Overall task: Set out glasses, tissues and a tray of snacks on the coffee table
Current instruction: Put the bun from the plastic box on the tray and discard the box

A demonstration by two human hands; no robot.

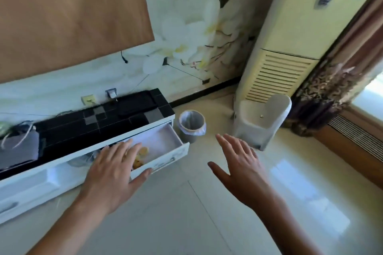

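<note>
Left hand [116, 168] held flat over open drawer [165, 143], fingers straight, slightly spread, nothing gripped. Yellow snacks [141, 156] seen in drawer just beyond left fingertips. Right hand [240, 163] raised over floor, fingers apart, empty.

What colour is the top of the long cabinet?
The cabinet top is black with a few grey squares, seen in the head view.
</note>
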